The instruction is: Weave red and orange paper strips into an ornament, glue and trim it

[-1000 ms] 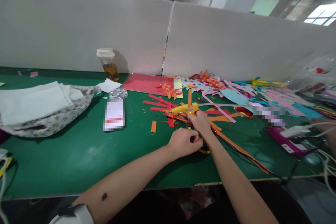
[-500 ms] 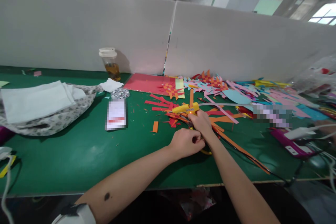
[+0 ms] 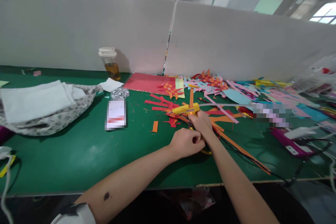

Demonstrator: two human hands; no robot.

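Note:
A yellow glue gun (image 3: 186, 109) with a small glowing light points left over the paper scraps, a long clear glue stick trailing from its back. My right hand (image 3: 202, 123) is closed around its handle, which is mostly hidden. Curled into a fist, my left hand (image 3: 185, 142) lies against my right hand and wrist; what its fingers hold, if anything, does not show. Under the hands, a yellow loop (image 3: 206, 152), like a scissors handle, partly shows. Red paper strips (image 3: 160, 102) and an orange strip (image 3: 237, 148) lie around them.
Woven orange paper fish (image 3: 172, 90) lie on a red sheet (image 3: 143, 81) at the back. A lidded cup of tea (image 3: 111, 64) stands near the partition. On the right are pastel paper strips (image 3: 286, 98) and a purple power strip (image 3: 290, 145); patterned cloth (image 3: 52, 120) lies left.
My hands and the glue gun stay in nearly the same place. At the far right edge, a blurred hand-like shape beside the white cables has gone from view.

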